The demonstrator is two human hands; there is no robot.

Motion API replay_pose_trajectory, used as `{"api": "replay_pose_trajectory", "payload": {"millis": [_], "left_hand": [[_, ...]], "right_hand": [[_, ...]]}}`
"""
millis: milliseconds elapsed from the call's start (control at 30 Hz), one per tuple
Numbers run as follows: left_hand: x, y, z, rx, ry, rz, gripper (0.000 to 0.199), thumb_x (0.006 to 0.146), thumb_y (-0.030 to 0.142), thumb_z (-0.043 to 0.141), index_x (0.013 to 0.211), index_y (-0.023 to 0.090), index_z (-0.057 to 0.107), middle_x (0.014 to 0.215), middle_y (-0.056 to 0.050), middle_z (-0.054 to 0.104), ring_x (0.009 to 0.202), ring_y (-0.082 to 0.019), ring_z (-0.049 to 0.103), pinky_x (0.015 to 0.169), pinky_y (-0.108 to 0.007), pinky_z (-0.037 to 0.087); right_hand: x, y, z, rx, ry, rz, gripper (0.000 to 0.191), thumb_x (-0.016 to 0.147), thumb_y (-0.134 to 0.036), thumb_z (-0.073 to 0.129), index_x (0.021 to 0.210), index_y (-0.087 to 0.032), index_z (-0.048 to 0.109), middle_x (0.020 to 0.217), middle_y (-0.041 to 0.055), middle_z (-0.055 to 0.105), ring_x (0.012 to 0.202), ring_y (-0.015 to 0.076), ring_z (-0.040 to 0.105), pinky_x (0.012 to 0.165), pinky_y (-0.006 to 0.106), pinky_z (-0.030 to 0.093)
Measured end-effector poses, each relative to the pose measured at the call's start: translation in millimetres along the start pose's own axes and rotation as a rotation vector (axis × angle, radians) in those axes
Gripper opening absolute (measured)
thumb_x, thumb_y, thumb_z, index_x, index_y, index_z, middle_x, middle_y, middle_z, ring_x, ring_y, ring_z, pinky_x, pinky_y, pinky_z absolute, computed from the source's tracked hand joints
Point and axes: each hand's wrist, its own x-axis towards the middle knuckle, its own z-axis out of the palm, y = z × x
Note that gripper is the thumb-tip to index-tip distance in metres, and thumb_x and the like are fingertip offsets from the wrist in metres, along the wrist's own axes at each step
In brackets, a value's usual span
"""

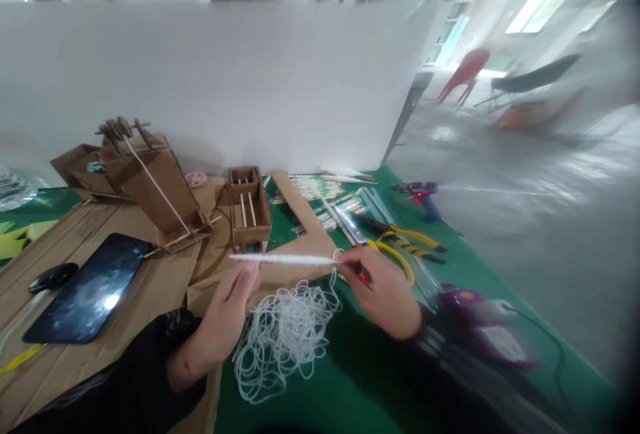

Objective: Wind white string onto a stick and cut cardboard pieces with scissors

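A thin stick wound with white string (pixel 297 259) lies level between my hands, its pointed left end bare of fingers. My left hand (pixel 233 307) pinches it left of its middle. Closed on its right end are the fingers of my right hand (pixel 383 287), with something small and red showing by the fingertips that I cannot make out. From that end a strand runs down to a loose, tangled heap of white string (pixel 290 331) on the green table (pixel 345 367), below and between my hands.
Left are a cardboard model (pixel 160 187) with a string and a dark tablet (pixel 93 287). Ahead stand a small cardboard box (pixel 249 207) and an angled cardboard strip (pixel 305 211). Yellow-handled pliers (pixel 415 237), a glue gun (pixel 423 197) and a purple-white package (pixel 485 327) lie right.
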Motion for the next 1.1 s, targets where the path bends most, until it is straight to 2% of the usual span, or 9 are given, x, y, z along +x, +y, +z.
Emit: {"api": "replay_pose_trajectory", "payload": {"millis": [133, 300, 433, 567, 700, 767, 900, 1000, 1100], "left_hand": [[-8.4, -5.5, 4.8, -0.006, -0.046, -0.043, 0.036, 0.092, 0.052, 0.046, 0.098, 0.018, 0.059, 0.056, 0.008, 0.023, 0.046, -0.007, 0.016, 0.040, -0.020, 0.014], [-7.2, -14.2, 4.0, -0.039, -0.075, -0.075, 0.033, 0.091, 0.051, 0.048, 0.094, 0.019, 0.058, 0.054, 0.010, 0.022, 0.044, -0.006, 0.014, 0.039, -0.019, 0.012], [-5.5, -17.2, 2.8, -0.095, -0.098, -0.115, 0.034, 0.092, 0.050, 0.048, 0.103, 0.020, 0.056, 0.055, 0.010, 0.023, 0.044, -0.006, 0.016, 0.038, -0.018, 0.014], [-5.8, -12.3, 6.2, -0.187, -0.078, -0.109, 0.036, 0.092, 0.049, 0.050, 0.115, 0.021, 0.052, 0.056, 0.010, 0.025, 0.044, -0.006, 0.017, 0.038, -0.016, 0.016], [-6.6, -8.5, 10.7, -0.263, -0.029, -0.065, 0.035, 0.091, 0.046, 0.054, 0.116, 0.021, 0.051, 0.055, 0.011, 0.026, 0.043, -0.006, 0.019, 0.038, -0.014, 0.019], [-6.9, -9.1, 11.7, -0.275, -0.010, -0.052, 0.033, 0.090, 0.046, 0.055, 0.112, 0.022, 0.052, 0.055, 0.011, 0.026, 0.043, -0.006, 0.019, 0.037, -0.013, 0.020], [-6.5, -11.4, 11.2, -0.268, 0.006, -0.044, 0.032, 0.088, 0.047, 0.057, 0.107, 0.022, 0.053, 0.055, 0.011, 0.026, 0.043, -0.005, 0.019, 0.036, -0.012, 0.021], [-5.3, -10.9, 10.6, -0.274, 0.013, -0.039, 0.030, 0.088, 0.046, 0.057, 0.106, 0.022, 0.053, 0.055, 0.011, 0.026, 0.043, -0.006, 0.019, 0.036, -0.012, 0.021], [-4.9, -9.2, 10.4, -0.284, 0.020, -0.039, 0.029, 0.089, 0.044, 0.058, 0.105, 0.021, 0.055, 0.054, 0.010, 0.026, 0.043, -0.005, 0.020, 0.037, -0.012, 0.022]], "right_hand": [[-3.3, 3.7, 3.9, -0.074, 0.125, -0.035, 0.006, 0.090, -0.025, 0.057, 0.087, -0.022, 0.061, 0.077, 0.0040, 0.066, 0.069, 0.0191, 0.060, 0.063, 0.031, 0.046], [-4.7, 4.3, 6.5, -0.087, 0.176, -0.061, 0.003, 0.089, -0.022, 0.058, 0.088, -0.023, 0.060, 0.077, 0.0041, 0.067, 0.070, 0.0196, 0.061, 0.065, 0.032, 0.047], [-4.5, 5.0, 7.1, -0.045, 0.125, -0.094, 0.007, 0.091, -0.021, 0.055, 0.091, -0.023, 0.061, 0.083, 0.0050, 0.069, 0.074, 0.0200, 0.062, 0.069, 0.033, 0.048], [-4.4, 2.5, 5.8, 0.066, -0.007, -0.122, 0.011, 0.092, -0.019, 0.051, 0.091, -0.022, 0.061, 0.078, 0.0047, 0.068, 0.071, 0.0190, 0.061, 0.065, 0.031, 0.046], [-4.7, -2.2, 5.7, 0.184, -0.124, -0.065, 0.017, 0.095, -0.024, 0.045, 0.086, -0.022, 0.059, 0.072, 0.0035, 0.064, 0.063, 0.0167, 0.058, 0.058, 0.029, 0.044], [-5.4, -4.2, 6.5, 0.232, -0.166, 0.002, 0.014, 0.096, -0.028, 0.046, 0.093, -0.022, 0.058, 0.072, 0.0023, 0.062, 0.061, 0.0160, 0.058, 0.057, 0.028, 0.045], [-7.8, -8.1, 7.3, 0.312, -0.184, 0.119, 0.016, 0.092, -0.035, 0.053, 0.100, -0.021, 0.052, 0.073, 0.0005, 0.058, 0.060, 0.0154, 0.055, 0.055, 0.027, 0.046], [-8.8, -9.8, 6.3, 0.312, -0.199, 0.108, 0.014, 0.090, -0.035, 0.054, 0.089, -0.021, 0.053, 0.073, 0.0011, 0.055, 0.059, 0.0150, 0.051, 0.052, 0.027, 0.042], [-7.6, -10.0, 4.9, 0.309, -0.180, 0.051, 0.016, 0.093, -0.032, 0.049, 0.084, -0.020, 0.055, 0.074, 0.0023, 0.055, 0.061, 0.0154, 0.051, 0.056, 0.029, 0.042]]}}
